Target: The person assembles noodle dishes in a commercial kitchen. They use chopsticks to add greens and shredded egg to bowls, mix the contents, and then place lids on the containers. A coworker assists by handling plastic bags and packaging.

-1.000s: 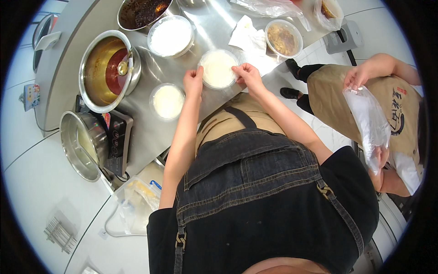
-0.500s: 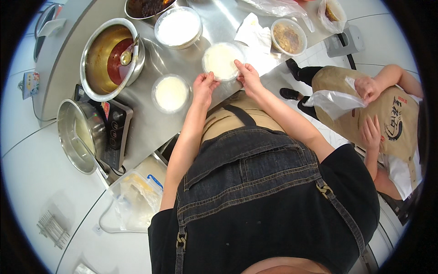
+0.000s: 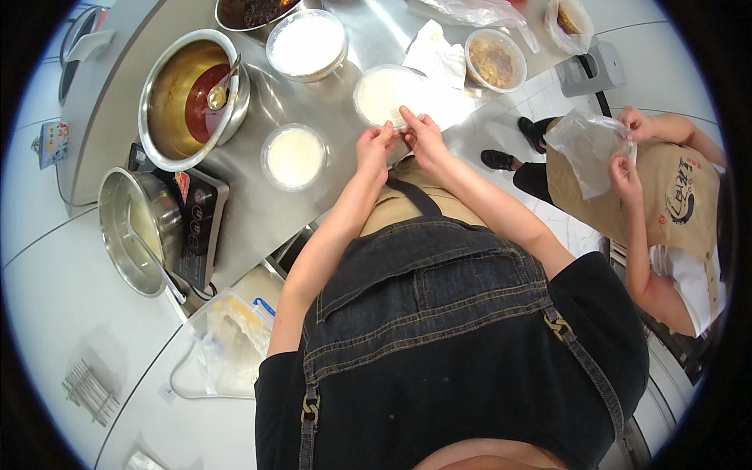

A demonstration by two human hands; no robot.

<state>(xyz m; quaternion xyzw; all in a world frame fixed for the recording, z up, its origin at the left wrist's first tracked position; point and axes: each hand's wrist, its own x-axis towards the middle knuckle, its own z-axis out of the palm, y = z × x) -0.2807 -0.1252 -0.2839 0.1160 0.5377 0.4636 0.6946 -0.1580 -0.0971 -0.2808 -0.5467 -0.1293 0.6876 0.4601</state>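
At the counter's near edge stands a round clear plastic container (image 3: 384, 90) filled with something white and smooth. My left hand (image 3: 373, 153) pinches its near rim with thumb and fingers. Close beside it, my right hand (image 3: 425, 142) is closed on the same rim, thumb on top. Glare hides the container's right side, and I cannot tell whether a lid covers it. Left of my hands is a similar round container (image 3: 294, 157) with white contents. Farther back is another container (image 3: 306, 45) with a white top.
Left on the steel counter (image 3: 247, 207) are a big metal bowl (image 3: 160, 98) with red liquid and a ladle, and a metal pot (image 3: 117, 227) by a black induction cooker (image 3: 205, 235). Right are a white tissue (image 3: 435, 55) and a tub of brown food (image 3: 495, 61). A co-worker holds a plastic bag (image 3: 583, 149).
Both my hands have come closer together along the near rim, the left one moving right. The container has shifted slightly right and back. The co-worker has raised and spread the plastic bag.
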